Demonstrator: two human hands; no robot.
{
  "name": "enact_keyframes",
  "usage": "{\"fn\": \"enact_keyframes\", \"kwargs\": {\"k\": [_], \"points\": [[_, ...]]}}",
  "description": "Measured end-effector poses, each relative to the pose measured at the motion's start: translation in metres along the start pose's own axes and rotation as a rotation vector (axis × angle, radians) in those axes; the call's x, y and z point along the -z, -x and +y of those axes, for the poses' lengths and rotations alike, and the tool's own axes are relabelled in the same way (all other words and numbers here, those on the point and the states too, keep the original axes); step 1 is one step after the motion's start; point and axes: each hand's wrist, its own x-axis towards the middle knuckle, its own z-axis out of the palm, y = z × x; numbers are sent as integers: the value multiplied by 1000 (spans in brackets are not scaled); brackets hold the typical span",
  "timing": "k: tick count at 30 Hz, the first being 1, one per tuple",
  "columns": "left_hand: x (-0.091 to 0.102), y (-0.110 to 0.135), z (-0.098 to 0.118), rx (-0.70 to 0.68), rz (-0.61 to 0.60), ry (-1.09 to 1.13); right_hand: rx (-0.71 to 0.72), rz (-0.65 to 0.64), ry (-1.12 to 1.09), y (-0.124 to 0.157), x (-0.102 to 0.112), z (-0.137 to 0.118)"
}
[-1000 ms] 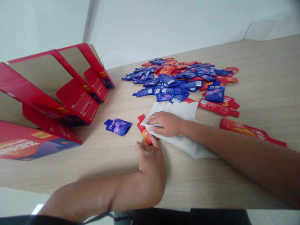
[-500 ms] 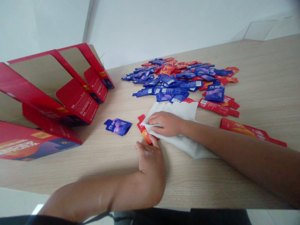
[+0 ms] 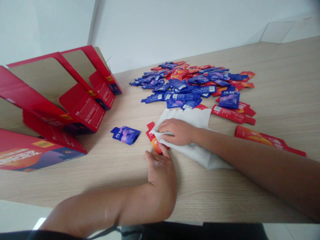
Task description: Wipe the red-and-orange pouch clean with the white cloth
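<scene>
A white cloth (image 3: 197, 120) lies bunched on the table, and my right hand (image 3: 176, 131) is closed on a fold of it. That fold presses over a red and orange pouch (image 3: 155, 143), covering its right part. Just below, my left hand (image 3: 161, 166) rests with its fingers apart, one fingertip touching the pouch's lower edge; it grips nothing. Left of the pouch lies a single blue and purple pouch (image 3: 126, 135), flat on the wood. Another red pouch (image 3: 265, 138) sits to the right, partly behind my right forearm.
Behind the cloth spreads a heap of blue and red pouches (image 3: 185, 86). Red cardboard boxes (image 3: 82, 108) with open sides stand in a row along the left. A white wall (image 3: 187, 30) rises behind the wooden table (image 3: 110, 173).
</scene>
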Motion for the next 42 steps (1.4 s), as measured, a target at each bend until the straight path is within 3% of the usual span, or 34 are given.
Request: {"fn": "enact_keyframes", "kwargs": {"k": [12,20,34,42], "points": [[0,2,-1,10,18,22,-3,-2,-11,0,0,0],[1,1,-1,-17,-5,-75,-3,-6,4,1,0,0],[0,2,-1,37,33,124,0,-6,8,0,1,-1],[1,2,-2,21,24,73,5,-10,17,0,1,-1]]}}
